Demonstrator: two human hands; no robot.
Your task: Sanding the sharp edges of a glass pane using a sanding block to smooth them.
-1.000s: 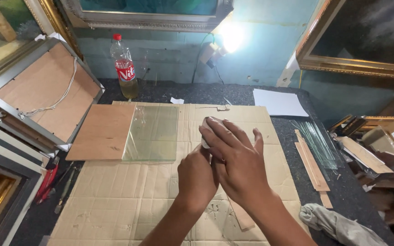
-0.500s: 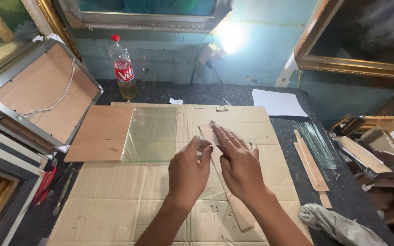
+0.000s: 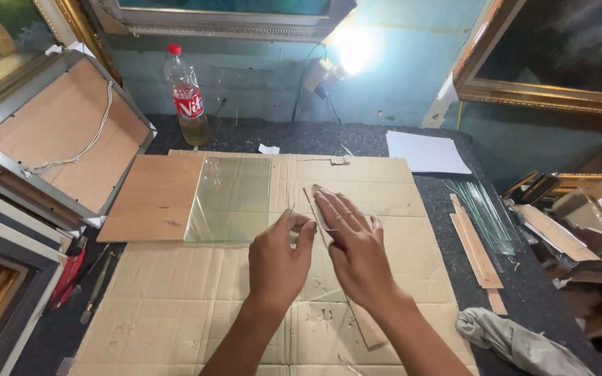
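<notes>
Both forearms are bare, with no sleeves in view. The left hand (image 3: 278,261) and right hand (image 3: 354,245) wear no gloves.

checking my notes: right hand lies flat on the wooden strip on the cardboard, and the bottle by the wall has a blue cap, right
Not quite: the bottle by the wall has a red cap, not a blue one, as the head view shows. The rest holds: the right hand lies flat on the wooden strip on the cardboard.
</notes>
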